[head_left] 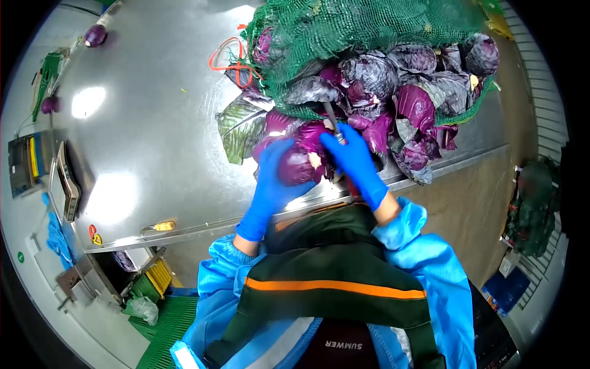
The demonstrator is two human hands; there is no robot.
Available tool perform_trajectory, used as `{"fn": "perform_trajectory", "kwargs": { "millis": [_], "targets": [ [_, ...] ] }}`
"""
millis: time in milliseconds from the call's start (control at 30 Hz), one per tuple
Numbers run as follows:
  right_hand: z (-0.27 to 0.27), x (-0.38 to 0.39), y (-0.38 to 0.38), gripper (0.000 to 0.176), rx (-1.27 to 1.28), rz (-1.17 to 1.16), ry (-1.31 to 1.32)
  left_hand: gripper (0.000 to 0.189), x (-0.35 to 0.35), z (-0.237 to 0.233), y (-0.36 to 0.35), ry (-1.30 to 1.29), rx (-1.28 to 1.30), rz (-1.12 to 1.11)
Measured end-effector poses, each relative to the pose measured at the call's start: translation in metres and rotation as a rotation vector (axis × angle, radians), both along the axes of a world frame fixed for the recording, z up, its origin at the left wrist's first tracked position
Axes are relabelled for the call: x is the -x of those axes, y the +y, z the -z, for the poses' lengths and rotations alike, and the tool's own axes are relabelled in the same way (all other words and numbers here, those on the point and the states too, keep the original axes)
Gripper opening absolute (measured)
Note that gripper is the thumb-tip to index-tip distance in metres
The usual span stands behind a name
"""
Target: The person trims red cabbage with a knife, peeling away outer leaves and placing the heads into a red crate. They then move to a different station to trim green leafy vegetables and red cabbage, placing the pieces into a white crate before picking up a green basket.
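My left hand (273, 175), in a blue glove, is wrapped round a peeled red cabbage (298, 165) near the table's front edge. The pale cut stem of that cabbage faces my right side. In my gloved right hand (354, 154) is a knife (332, 117), its blade pointing away from me toward the pile. Loose purple leaves (418, 147) lie to the right of the knife hand. Just beyond both hands, more red cabbages (369, 74) with dull outer leaves spill from a green mesh sack (369, 24).
The steel table (153, 141) carries a yellow-handled tool (161, 227) and scissors (94, 235) near its front left edge. An orange strap (228, 55) lies by the sack. One small red cabbage (95, 35) sits far left. Green slatted crates (169, 326) stand below left.
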State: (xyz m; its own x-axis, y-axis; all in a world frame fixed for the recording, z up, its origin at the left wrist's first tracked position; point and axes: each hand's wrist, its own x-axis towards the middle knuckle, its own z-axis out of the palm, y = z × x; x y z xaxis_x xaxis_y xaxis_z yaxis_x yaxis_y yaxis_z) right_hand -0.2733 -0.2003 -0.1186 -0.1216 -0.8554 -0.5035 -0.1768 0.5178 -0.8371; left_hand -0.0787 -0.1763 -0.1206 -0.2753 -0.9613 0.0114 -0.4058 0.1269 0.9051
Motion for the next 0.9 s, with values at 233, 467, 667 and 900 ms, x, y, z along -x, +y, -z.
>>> {"fn": "perform_trajectory", "kwargs": {
  "millis": [233, 467, 667, 900],
  "targets": [
    [-0.032, 0.041, -0.015, 0.031, 0.129, 0.217, -0.015, 0.093, -0.012, -0.057, 0.009, 0.388, 0.016, 0.023],
    [-0.111, 0.002, 0.011, 0.037, 0.086, -0.051, -0.219, 0.092, -0.007, -0.085, -0.005, 0.224, 0.298, -0.109],
    [-0.069, 0.036, -0.010, 0.035, -0.022, 0.124, -0.297, 0.076, -0.001, -0.078, 0.009, 1.277, -0.568, -0.323],
    [-0.120, -0.001, 0.006, 0.046, -0.023, -0.029, -0.401, 0.063, 0.000, -0.067, 0.002, 1.490, -0.768, -0.178]
  ]
}}
